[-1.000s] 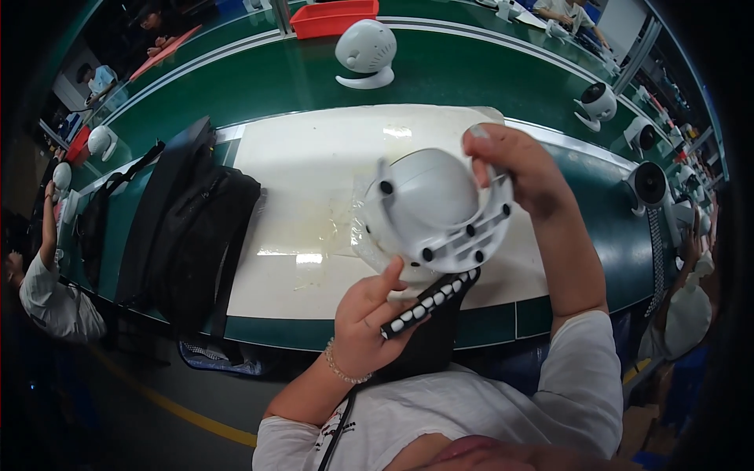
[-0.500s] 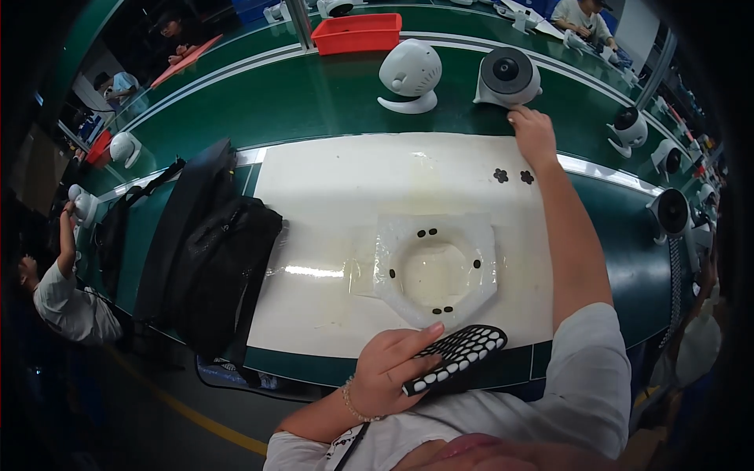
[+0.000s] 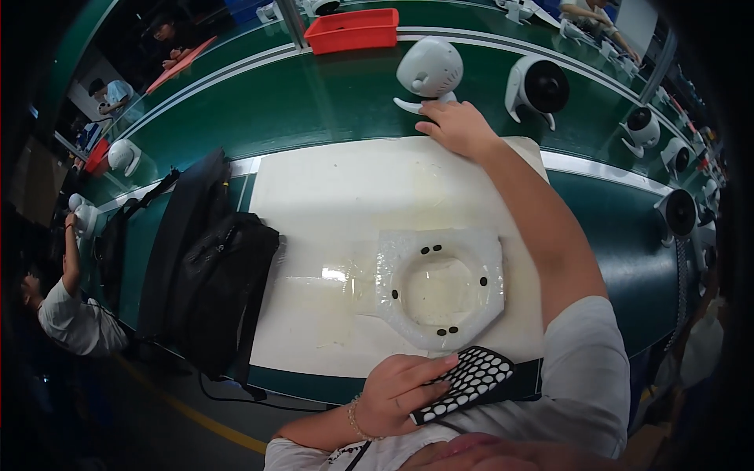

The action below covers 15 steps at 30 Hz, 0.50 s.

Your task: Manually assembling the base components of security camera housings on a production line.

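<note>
Head view: your right hand (image 3: 459, 129) is at the foot (image 3: 407, 104) of the rounded white device (image 3: 430, 67) beyond the pale board (image 3: 306, 204) — whether gripping, I cannot tell — while your left hand (image 3: 397, 392) holds the white-dotted black sheet (image 3: 477, 378), apparently a fetching step, next needing a secure grasp.

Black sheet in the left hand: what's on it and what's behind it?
White dots cover the black sheet, and fingers of the left hand lie over its left part. Its underside, and whatever it covers, can't be seen.
</note>
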### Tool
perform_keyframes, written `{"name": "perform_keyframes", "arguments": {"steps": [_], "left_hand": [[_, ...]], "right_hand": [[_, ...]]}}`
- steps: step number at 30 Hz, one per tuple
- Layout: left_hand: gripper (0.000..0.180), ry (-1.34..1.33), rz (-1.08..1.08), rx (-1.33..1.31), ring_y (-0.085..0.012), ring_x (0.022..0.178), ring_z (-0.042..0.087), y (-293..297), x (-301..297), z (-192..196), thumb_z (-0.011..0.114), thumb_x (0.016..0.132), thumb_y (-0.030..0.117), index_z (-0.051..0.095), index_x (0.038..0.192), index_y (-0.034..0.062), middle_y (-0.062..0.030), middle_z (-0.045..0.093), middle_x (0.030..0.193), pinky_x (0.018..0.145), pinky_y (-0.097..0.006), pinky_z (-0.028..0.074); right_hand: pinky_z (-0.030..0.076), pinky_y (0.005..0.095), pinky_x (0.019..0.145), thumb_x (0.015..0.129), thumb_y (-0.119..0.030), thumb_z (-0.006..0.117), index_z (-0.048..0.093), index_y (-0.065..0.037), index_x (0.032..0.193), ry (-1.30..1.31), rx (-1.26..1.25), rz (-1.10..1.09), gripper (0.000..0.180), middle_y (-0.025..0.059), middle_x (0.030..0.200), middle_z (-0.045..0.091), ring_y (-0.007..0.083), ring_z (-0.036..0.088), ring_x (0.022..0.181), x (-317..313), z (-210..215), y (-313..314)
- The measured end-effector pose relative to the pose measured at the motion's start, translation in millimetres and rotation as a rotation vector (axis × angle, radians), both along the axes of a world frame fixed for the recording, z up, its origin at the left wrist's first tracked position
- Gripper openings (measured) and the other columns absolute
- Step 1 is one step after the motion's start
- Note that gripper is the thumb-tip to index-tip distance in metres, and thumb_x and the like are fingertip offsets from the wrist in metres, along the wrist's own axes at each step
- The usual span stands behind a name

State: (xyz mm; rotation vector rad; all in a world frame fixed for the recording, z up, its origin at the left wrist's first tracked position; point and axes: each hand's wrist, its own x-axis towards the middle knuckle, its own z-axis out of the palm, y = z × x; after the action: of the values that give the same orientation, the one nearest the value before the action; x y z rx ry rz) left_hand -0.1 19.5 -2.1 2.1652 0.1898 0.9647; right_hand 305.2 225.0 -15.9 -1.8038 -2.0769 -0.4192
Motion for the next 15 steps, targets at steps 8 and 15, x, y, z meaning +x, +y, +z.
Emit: {"name": "perform_keyframes", "arguments": {"steps": [8,15], "left_hand": [[0.038,0.024,-0.009,-0.067,-0.0271,0.09,0.057,-6.1,-6.9,-1.7,0.066,0.059,0.012,0.06,0.096,0.0038,-0.0145,0.053,0.117,0.073,-0.034,0.044],[0.021,0.002,0.104,-0.192,-0.0242,0.072,0.061,-4.2,-6.5,-3.8,0.072,0.06,0.004,0.06,0.077,0.0021,-0.0109,0.064,0.088,0.062,-0.03,0.047]], "right_hand": [[0.045,0.0358,0.079,0.075,-0.019,0.064,0.057,-0.009,0.102,0.094,0.207,-0.183,0.029,0.0102,0.093,0.059,0.028,0.055,0.092,10.3,10.9,4.4],[0.041,0.0224,0.056,0.082,-0.026,0.059,0.056,-0.005,0.086,1.662,-0.134,0.089,0.022,0.0015,0.074,0.057,0.0073,0.053,0.064,-7.2,77.4,-95.9]]}}
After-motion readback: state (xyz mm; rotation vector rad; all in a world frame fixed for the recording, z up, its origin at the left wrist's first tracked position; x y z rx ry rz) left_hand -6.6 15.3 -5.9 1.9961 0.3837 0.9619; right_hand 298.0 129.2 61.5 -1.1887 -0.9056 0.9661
